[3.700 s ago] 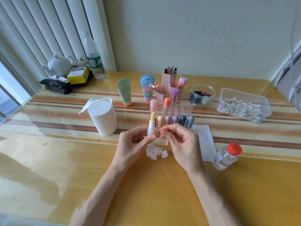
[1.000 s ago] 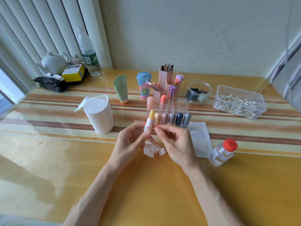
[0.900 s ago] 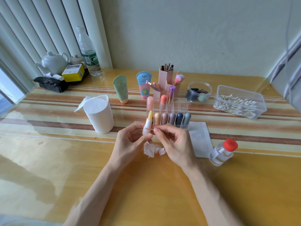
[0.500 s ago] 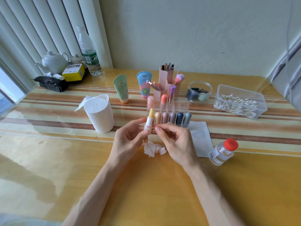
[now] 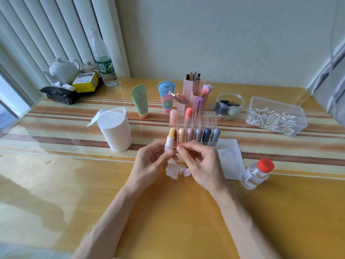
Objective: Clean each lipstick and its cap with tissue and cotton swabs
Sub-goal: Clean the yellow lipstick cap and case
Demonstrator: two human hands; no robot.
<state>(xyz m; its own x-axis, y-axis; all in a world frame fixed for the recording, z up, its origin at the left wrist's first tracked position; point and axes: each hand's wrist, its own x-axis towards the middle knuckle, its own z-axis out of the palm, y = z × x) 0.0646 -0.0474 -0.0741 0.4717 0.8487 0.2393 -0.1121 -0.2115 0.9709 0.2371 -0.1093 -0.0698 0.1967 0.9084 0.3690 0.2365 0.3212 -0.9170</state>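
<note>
So the yellow lipstick (image 5: 170, 140), gripped by the left hand (image 5: 149, 165), was tipped back upright. A cotton swab (image 5: 176, 145) was still pinched against its collar by the right hand (image 5: 201, 165); probably not finished.

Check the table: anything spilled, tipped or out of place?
No spill shows. A crumpled tissue lies loose between the left hand and right hand. The red-capped bottle leans right; whether it stands or lies I cannot tell.

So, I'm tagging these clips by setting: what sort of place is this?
Probably a home, at a striped table: a white teapot and water bottle stand by vertical blinds, and a pink brush holder sits behind a clear lipstick organiser.
</note>
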